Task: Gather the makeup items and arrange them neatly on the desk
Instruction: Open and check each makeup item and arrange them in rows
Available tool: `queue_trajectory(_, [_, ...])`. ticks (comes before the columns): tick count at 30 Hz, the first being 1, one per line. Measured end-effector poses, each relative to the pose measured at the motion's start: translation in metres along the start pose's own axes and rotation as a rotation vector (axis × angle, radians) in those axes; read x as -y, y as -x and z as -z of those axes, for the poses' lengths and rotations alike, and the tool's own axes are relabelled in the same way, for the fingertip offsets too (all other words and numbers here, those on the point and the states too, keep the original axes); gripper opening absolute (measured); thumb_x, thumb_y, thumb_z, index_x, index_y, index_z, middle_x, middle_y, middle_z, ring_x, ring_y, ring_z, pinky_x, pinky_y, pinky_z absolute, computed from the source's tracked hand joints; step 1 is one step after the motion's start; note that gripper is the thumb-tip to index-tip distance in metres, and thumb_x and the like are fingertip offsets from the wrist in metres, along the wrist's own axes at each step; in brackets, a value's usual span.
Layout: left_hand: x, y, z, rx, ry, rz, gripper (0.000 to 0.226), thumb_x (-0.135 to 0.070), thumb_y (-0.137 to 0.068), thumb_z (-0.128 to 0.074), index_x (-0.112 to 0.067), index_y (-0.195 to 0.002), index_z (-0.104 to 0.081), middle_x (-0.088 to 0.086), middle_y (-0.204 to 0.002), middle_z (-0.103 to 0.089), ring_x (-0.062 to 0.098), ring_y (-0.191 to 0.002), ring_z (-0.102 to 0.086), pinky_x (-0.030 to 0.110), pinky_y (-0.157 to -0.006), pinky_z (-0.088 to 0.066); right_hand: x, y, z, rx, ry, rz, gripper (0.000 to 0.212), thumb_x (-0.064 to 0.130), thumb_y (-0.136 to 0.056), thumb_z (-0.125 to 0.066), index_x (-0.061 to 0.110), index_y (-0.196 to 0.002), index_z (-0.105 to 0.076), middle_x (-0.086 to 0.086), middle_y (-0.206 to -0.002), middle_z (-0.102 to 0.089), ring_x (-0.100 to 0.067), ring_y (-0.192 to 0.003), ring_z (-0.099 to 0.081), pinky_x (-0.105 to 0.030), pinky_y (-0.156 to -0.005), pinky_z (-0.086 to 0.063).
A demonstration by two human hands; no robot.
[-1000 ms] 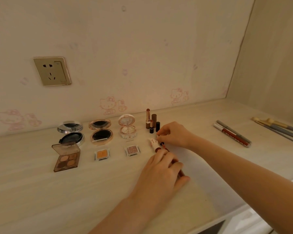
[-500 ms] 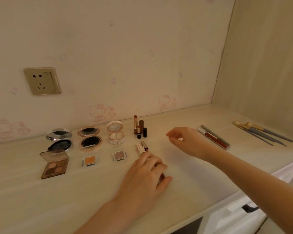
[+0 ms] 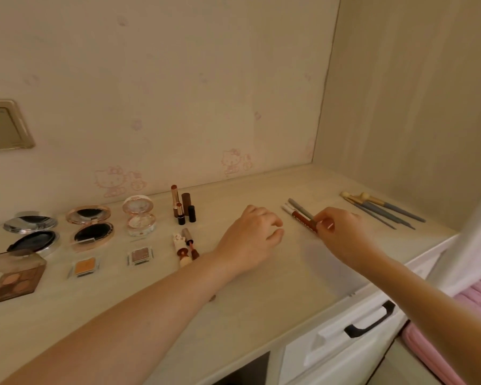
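A: Where are your hands?
B: My right hand (image 3: 342,236) is right of centre. Its fingers are curled, and thumb and forefinger pinch the near end of the red-brown pencil (image 3: 304,222). That pencil is white toward its far end. It lies on the desk (image 3: 261,295) touching a grey pencil (image 3: 300,209), and both slant toward the upper left.
A: And the other?
B: My left hand (image 3: 250,237) is at mid-frame, just left of the pencils, fingers loosely curled and holding nothing. I cannot tell whether it touches the desk.
A: The rest of the makeup?
B: Left of centre, a cluster of lipsticks (image 3: 182,208) stands upright near the wall. Just below it, two lip gloss tubes (image 3: 184,244) lie side by side. Further left is a row of open compacts: a pink compact (image 3: 139,216), a rose-gold compact (image 3: 90,226) and a silver compact (image 3: 31,232). Below them lie a mauve eyeshadow pan (image 3: 140,255), an orange eyeshadow pan (image 3: 84,266) and, at the left edge, an open eyeshadow palette (image 3: 14,279).
A: Anything on the right?
B: The makeup brushes (image 3: 383,212) lie together near the side wall, apart from my right hand. A black drawer handle (image 3: 370,320) shows at the lower right.
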State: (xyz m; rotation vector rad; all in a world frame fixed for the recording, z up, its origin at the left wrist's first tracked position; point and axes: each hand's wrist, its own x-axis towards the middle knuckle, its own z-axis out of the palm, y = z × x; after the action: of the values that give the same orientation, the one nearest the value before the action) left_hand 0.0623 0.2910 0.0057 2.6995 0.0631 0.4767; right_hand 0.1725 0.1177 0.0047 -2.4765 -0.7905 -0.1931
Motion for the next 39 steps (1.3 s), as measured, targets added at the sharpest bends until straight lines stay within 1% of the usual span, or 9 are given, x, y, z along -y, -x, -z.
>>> queue_trajectory(4, [-0.002,-0.042,-0.023,0.065,0.066,0.114,0.04,-0.028,-0.095,-0.051,-0.015,-0.133,-0.05,0.006,-0.133,-0.053,0.024,-0.129,-0.035,0.034,-0.105,-0.033,-0.017,-0.006,-0.004,-0.006,0.037,0.001,0.021,0.025,-0.094,-0.053,0.018,-0.113,-0.06,0.0,-0.102,-0.059,-0.015,-0.087,-0.055,-0.023,-0.071,-0.046])
queue_trajectory(11, [0.007,-0.093,-0.041,0.127,0.043,0.221,0.05,-0.027,-0.095,-0.048,-0.017,-0.143,-0.037,0.011,-0.138,-0.049,0.032,-0.133,-0.031,0.036,-0.105,-0.032,-0.024,-0.011,-0.012,0.006,0.135,0.017,0.019,0.032,-0.093,-0.054,0.02,-0.107,-0.061,0.001,-0.097,-0.056,-0.017,-0.093,-0.048,-0.033,-0.08,-0.047])
queue_trajectory(16, [0.009,-0.097,-0.05,0.135,-0.097,0.171,0.041,-0.033,-0.093,-0.045,-0.029,-0.134,-0.047,0.004,-0.135,-0.051,0.034,-0.126,-0.034,0.041,-0.1,-0.036,-0.023,-0.011,-0.011,0.031,0.069,-0.006,0.015,0.032,-0.092,-0.055,0.023,-0.102,-0.062,0.001,-0.091,-0.059,-0.016,-0.083,-0.052,-0.035,-0.075,-0.052])
queue_trajectory(21, [0.012,-0.09,-0.048,0.101,-0.055,0.197,0.042,-0.031,-0.093,-0.049,-0.022,-0.134,-0.048,0.008,-0.134,-0.051,0.033,-0.128,-0.032,0.04,-0.103,-0.035,-0.022,-0.009,-0.009,0.042,0.108,0.013,0.014,0.03,-0.092,-0.055,0.024,-0.101,-0.062,0.001,-0.092,-0.062,-0.016,-0.084,-0.051,-0.031,-0.072,-0.048])
queue_trajectory(24, [0.011,-0.084,-0.042,0.053,0.066,0.238,0.042,-0.025,-0.092,-0.051,-0.019,-0.134,-0.049,0.009,-0.131,-0.054,0.032,-0.129,-0.033,0.039,-0.104,-0.035,-0.018,-0.004,-0.007,0.039,0.064,0.009,0.016,0.03,-0.092,-0.056,0.024,-0.105,-0.063,0.005,-0.094,-0.061,-0.013,-0.084,-0.052,-0.024,-0.066,-0.044])
queue_trajectory(27, [0.01,-0.076,-0.031,-0.055,0.224,0.273,0.04,-0.017,-0.089,-0.054,-0.017,-0.129,-0.054,0.007,-0.128,-0.056,0.027,-0.125,-0.042,0.033,-0.103,-0.037,-0.011,0.003,-0.004,0.015,0.036,0.04,0.017,0.029,-0.092,-0.058,0.025,-0.107,-0.064,0.012,-0.091,-0.058,-0.007,-0.083,-0.049,-0.016,-0.062,-0.036])
queue_trajectory(31, [0.01,-0.061,-0.01,-0.23,0.463,0.361,0.033,-0.012,-0.085,-0.064,-0.015,-0.118,-0.061,0.001,-0.114,-0.061,0.016,-0.103,-0.057,0.021,-0.087,-0.042,0.005,0.011,0.003,0.012,-0.016,0.075,0.02,0.027,-0.091,-0.06,0.023,-0.11,-0.064,0.009,-0.092,-0.059,-0.004,-0.08,-0.05,-0.009,-0.061,-0.032])
queue_trajectory(35, [0.014,-0.04,0.015,-0.302,0.786,0.523,0.033,-0.002,-0.075,-0.074,-0.012,-0.104,-0.063,0.006,-0.102,-0.061,0.024,-0.091,-0.068,0.035,-0.082,-0.058,0.025,0.022,0.008,0.022,-0.137,0.066,0.018,0.024,-0.089,-0.063,0.023,-0.108,-0.065,0.007,-0.093,-0.063,-0.006,-0.085,-0.057,-0.009,-0.064,-0.038])
queue_trajectory(39, [0.022,-0.01,0.04,-0.349,1.003,0.587,0.035,0.005,-0.073,-0.073,-0.008,-0.102,-0.06,0.016,-0.104,-0.063,0.028,-0.089,-0.07,0.039,-0.081,-0.059,0.05,0.033,0.007,0.062,-0.289,0.043,0.015,0.023,-0.089,-0.063,0.027,-0.103,-0.065,0.009,-0.089,-0.067,-0.005,-0.082,-0.065,-0.014,-0.066,-0.049])
